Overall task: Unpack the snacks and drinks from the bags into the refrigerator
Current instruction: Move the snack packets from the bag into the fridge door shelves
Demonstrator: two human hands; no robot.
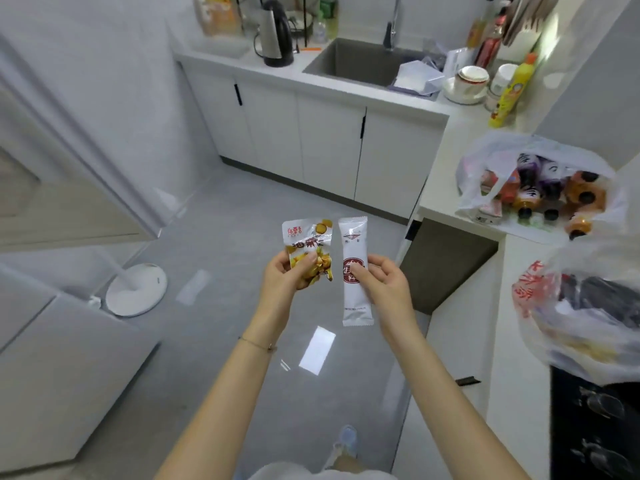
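My left hand (pixel 282 277) pinches a small snack packet (pixel 306 237) printed yellow and orange, held upright over the floor. Right beside it my right hand (pixel 384 284) grips a long white stick pouch (pixel 353 233) with a dark red label, also upright. On the counter at the right lies a plastic bag of bottled drinks (pixel 540 187) with dark caps. Nearer me sits a second plastic bag (pixel 585 306) with red print and dark contents. The white refrigerator (pixel 69 188) stands at the left; its inside is out of view.
A sink (pixel 360 60), a black kettle (pixel 275 34), stacked bowls (pixel 469 84) and a yellow bottle (pixel 507 93) line the back counter. A white round floor stand (pixel 136 289) sits at the left. A black cooktop (pixel 592 427) is at lower right.
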